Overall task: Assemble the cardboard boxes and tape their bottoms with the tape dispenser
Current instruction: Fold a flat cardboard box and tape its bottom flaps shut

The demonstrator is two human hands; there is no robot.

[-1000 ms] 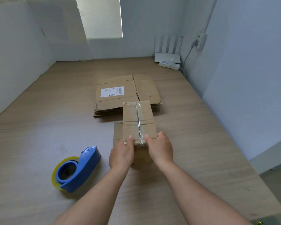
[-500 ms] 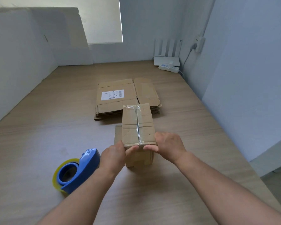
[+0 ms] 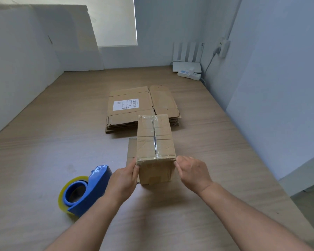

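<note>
The box (image 3: 155, 142) is touched at its near top corners by the left hand (image 3: 123, 180) and right hand (image 3: 194, 173), apart, grip unclear, so the tape (image 3: 154, 142) is best rubbed flat over that edge.

One taped box (image 3: 155, 142), one stack of flat boxes (image 3: 129, 115), one tape dispenser (image 3: 88, 192)

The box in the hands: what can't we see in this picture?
Head view:
- Box underside: faces the table, hidden by the box itself.
- Left hand and right hand fingertips: partly hidden by the box's sides and the hands' backs.
- Label on the flat cardboard stack: print too small to read.
- Tape dispenser: right edge covered by the left hand.
</note>
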